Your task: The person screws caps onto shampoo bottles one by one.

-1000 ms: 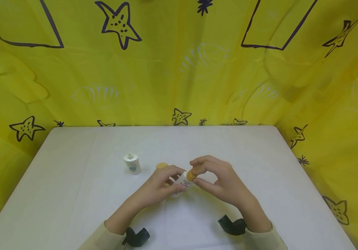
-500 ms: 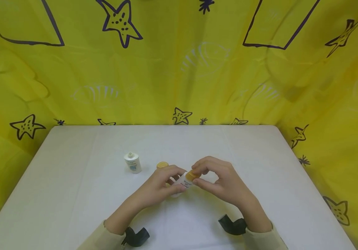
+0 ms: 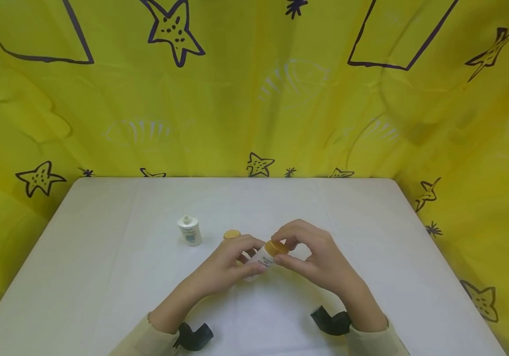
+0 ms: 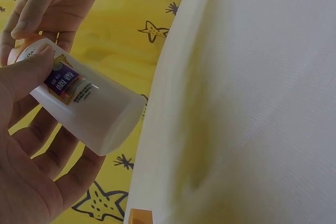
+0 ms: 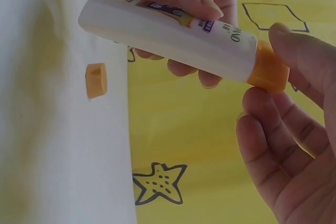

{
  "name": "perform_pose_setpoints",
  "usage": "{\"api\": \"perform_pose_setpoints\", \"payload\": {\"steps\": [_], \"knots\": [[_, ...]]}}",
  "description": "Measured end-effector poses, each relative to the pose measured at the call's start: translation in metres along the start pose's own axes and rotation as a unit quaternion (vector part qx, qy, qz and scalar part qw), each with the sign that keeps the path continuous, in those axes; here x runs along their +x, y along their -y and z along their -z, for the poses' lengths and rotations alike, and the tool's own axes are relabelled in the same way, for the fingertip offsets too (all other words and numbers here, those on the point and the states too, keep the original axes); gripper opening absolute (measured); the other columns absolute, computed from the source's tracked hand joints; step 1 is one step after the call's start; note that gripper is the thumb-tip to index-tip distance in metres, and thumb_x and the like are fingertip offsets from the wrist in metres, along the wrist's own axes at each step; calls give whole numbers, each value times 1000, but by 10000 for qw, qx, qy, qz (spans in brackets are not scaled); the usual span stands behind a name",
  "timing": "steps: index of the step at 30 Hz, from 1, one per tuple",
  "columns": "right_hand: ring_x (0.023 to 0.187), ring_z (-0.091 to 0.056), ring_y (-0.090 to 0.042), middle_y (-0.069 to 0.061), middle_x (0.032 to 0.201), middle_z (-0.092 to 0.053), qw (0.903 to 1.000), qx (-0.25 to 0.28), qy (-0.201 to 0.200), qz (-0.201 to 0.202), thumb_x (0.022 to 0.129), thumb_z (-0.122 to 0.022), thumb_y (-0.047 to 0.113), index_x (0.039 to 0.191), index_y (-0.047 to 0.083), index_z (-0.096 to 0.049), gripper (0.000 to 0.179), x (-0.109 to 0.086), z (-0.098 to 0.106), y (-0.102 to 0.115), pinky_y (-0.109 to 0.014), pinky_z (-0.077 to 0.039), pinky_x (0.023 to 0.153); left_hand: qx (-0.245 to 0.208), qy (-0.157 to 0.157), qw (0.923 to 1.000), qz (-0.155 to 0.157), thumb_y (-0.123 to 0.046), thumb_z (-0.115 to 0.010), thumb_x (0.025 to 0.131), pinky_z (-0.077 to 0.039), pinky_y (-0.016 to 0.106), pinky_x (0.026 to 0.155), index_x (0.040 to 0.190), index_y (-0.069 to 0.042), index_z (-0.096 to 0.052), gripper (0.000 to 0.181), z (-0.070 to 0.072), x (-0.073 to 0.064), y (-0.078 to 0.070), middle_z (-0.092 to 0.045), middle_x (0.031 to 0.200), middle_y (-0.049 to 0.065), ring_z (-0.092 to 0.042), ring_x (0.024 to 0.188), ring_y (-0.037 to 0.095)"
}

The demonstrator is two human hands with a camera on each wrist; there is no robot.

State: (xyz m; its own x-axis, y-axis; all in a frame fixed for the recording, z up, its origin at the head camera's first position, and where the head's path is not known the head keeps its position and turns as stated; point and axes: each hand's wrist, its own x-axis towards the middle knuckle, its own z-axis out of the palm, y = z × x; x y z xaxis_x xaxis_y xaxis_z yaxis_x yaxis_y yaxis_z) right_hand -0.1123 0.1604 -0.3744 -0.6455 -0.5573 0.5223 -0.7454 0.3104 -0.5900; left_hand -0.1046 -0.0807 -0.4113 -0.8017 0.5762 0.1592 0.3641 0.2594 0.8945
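Observation:
A white bottle with a purple label is held tilted above the table by my left hand, thumb on one side and fingers on the other. On its neck sits an orange cap, which my right hand pinches between thumb and fingertips. In the left wrist view the bottle's base points toward the table. Behind my left hand, a second orange cap lies on the table. Further left stands another white bottle, upright, with its bare neck showing.
The white table runs back to a yellow curtain printed with starfish and fish. Black curved pieces, one at the left wrist and one at the right wrist, stick out over the table.
My right fingers have shifted around the orange cap, and more of it shows now. The left hand keeps hold of the bottle in about the same place. The view has tilted slightly.

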Motion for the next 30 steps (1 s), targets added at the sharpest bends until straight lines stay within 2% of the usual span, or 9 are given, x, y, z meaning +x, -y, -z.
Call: {"api": "perform_pose_setpoints", "payload": {"steps": [8, 19, 30], "knots": [[88, -64, -9, 3, 109, -68, 9999, 97, 40, 41, 79, -85, 9, 113, 16, -67, 39, -1, 2, 1, -23, -56, 77, -1, -91, 10000, 16, -21, -75, 90, -56, 33, 85, 119, -20, -65, 30, 1, 1, 2, -67, 113, -10, -63, 98, 13], [89, -65, -11, -3, 114, -67, 9991, 175, 133, 371, 79, -72, -9, 111, 12, -70, 38, -1, 3, -1, -20, -56, 75, 17, -154, 9998, 93, -19, -75, 90, -56, 30, 84, 118, -19, -66, 30, 3, 2, 2, -67, 113, -11, -63, 98, 11], [91, -63, -10, 1, 110, -68, 9993, 101, 106, 339, 80, -79, 0, 108, 15, -71, 33, 0, 3, -2, -22, -54, 76, -34, -81, 9999, 91, -20, -75, 90, -56, 31, 84, 120, -20, -66, 32, 3, 1, 1, -67, 113, -11, -63, 98, 12]]}}
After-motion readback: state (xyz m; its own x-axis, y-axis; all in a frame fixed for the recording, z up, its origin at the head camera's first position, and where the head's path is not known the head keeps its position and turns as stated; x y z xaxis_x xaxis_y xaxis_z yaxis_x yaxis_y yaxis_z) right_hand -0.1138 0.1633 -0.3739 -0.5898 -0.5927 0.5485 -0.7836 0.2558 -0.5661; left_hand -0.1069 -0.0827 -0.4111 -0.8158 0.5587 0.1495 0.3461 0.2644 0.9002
